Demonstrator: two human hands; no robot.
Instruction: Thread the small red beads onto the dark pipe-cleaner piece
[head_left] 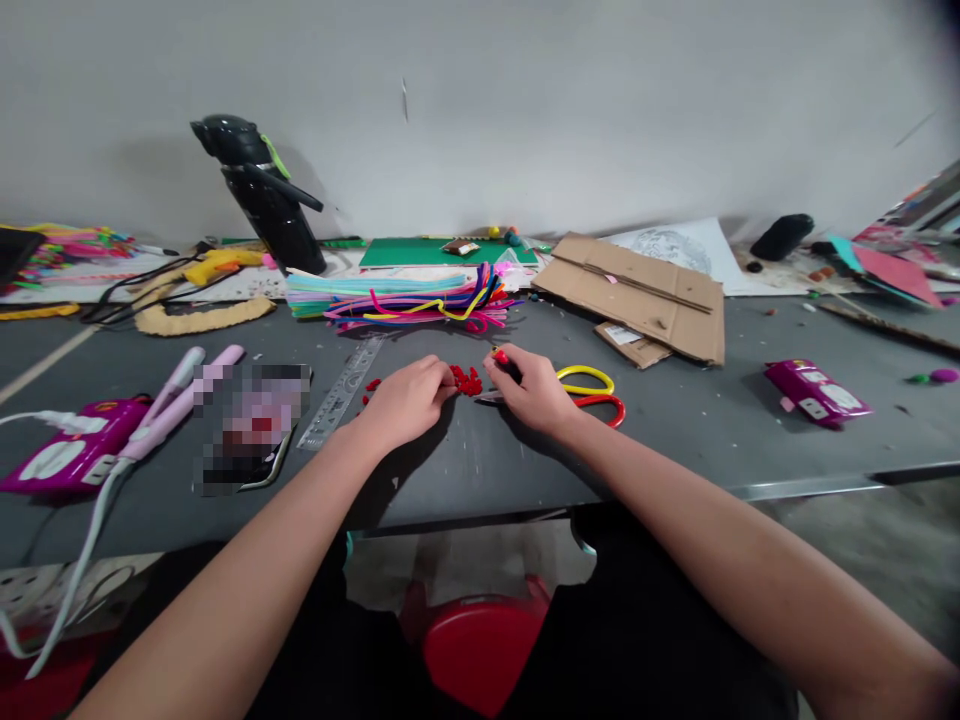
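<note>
Small fuzzy red pieces [466, 380] lie in a cluster on the dark grey table between my hands. My left hand [412, 398] is closed, its fingertips at the left edge of the cluster; what they pinch, if anything, is too small to tell. My right hand [534, 388] is wrapped round a small red and black object [504, 362], perhaps a lighter or pen. Scissors with yellow and red handles [611, 405] lie beside and partly under my right hand, blades toward the cluster. A few red bits [373, 385] rest left of my left hand.
A clear ruler [343, 392], a phone [259, 425] and a hair straightener [169, 405] are at the left. Colourful pipe cleaners [420, 305] and cardboard [637, 295] lie behind my hands. A black bottle [274, 210] stands back left; purple packets [817, 392] [71, 445] lie on both sides.
</note>
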